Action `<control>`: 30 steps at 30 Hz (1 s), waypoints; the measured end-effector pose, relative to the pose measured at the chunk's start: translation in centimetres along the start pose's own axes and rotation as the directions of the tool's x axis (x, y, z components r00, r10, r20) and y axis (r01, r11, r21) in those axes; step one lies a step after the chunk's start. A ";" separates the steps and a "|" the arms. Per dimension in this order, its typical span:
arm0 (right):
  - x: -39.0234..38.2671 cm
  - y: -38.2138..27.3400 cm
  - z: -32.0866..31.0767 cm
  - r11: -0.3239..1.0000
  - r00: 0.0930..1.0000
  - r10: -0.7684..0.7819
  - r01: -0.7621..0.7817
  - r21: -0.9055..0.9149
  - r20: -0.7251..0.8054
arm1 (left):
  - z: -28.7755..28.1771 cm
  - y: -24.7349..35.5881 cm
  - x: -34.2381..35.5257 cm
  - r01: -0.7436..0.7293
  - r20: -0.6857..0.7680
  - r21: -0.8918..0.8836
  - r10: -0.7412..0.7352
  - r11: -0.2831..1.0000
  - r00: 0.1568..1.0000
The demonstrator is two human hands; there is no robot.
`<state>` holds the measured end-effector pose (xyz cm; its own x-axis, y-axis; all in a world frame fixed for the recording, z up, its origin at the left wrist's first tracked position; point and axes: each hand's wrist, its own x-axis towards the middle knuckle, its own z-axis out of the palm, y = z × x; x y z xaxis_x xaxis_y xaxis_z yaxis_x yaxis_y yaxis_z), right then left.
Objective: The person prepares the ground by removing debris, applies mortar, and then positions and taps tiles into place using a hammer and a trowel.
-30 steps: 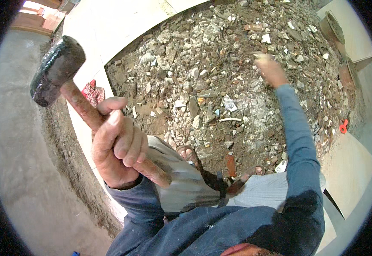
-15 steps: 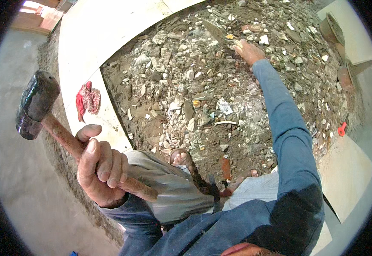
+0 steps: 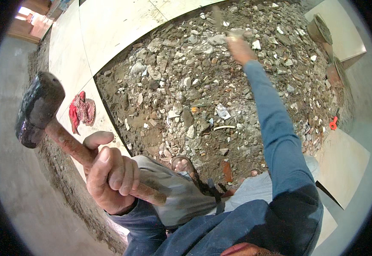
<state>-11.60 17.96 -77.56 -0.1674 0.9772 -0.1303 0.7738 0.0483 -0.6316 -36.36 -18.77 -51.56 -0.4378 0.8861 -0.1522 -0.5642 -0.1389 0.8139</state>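
Note:
My left hand (image 3: 111, 175) grips the wooden handle of a black rubber mallet (image 3: 39, 109), holding it raised at the lower left. My right hand (image 3: 241, 48) is stretched out at the upper middle, closed on a trowel (image 3: 218, 19) whose blade is blurred by motion. Beneath it lies a bed of loose rubble (image 3: 181, 89), with stones, soil and broken white pieces. A red and striped cloth (image 3: 82, 112) lies on cream floor tiles (image 3: 113, 8) along the rubble's left side. My sandalled feet rest at the near edge of the rubble.
A bucket of grey mortar (image 3: 319, 29) sits at the upper right, with another container (image 3: 334, 73) below it. A small red tool (image 3: 333, 123) lies beside loose tiles (image 3: 344, 166) at the right. A concrete strip (image 3: 15, 179) runs down the left. A wooden structure (image 3: 23, 32) stands at the top left.
My right hand has moved upward and leftward over the rubble with the trowel. My left hand first dropped left and down with the mallet, then shifted slightly right.

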 end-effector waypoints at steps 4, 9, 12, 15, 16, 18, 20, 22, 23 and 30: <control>1.9 -2.4 3.8 0.936 0.993 0.108 -0.085 -0.343 0.051 | 1.0 -1.3 0.2 0.010 0.074 0.006 -0.010 1.000 0.997; 2.9 9.1 2.3 0.934 0.976 0.201 -0.163 -0.318 0.087 | 0.5 -1.5 0.2 0.093 0.198 -0.018 -0.087 0.996 0.976; 2.2 18.0 -1.9 0.887 0.959 0.271 -0.280 -0.366 -0.079 | -0.3 -1.2 -0.1 0.047 0.051 0.027 -0.049 0.999 0.998; 0.2 23.3 -8.3 0.824 0.928 0.304 -0.370 -0.430 -0.216 | -1.5 -0.5 0.0 0.029 0.077 0.016 -0.030 0.999 0.997; -1.1 24.3 -10.9 0.754 0.855 0.433 -0.517 -0.404 -0.286 | -1.9 -0.4 0.0 0.021 0.078 0.003 -0.021 1.000 0.997; -3.4 24.6 -14.9 0.653 0.831 0.493 -0.549 -0.522 -0.256 | -2.5 -0.3 0.5 0.011 0.087 -0.007 -0.010 1.000 0.996; -5.9 23.0 -16.5 0.619 0.920 0.349 -0.371 -0.692 -0.180 | -2.7 -0.5 1.2 -0.002 0.099 -0.001 0.002 1.000 0.995; -8.1 19.5 -14.8 0.675 0.996 0.064 0.008 -0.738 0.068 | -2.1 -1.1 1.8 0.036 0.045 -0.027 -0.035 0.999 0.998; -8.9 17.2 -12.6 0.738 0.994 -0.041 0.100 -0.667 0.103 | -1.6 -1.6 2.0 0.057 0.027 -0.038 -0.056 0.998 0.998; -9.4 9.6 -0.4 0.911 0.991 -0.017 0.072 -0.407 0.136 | 2.8 -4.7 1.1 0.104 0.177 0.065 -0.114 0.992 0.978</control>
<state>-2.32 9.34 -82.07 -0.2622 0.9391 -0.2222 0.9413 0.1981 -0.2735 -32.25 -15.86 -53.99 -0.2394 0.9604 -0.1425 -0.5600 -0.0166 0.8283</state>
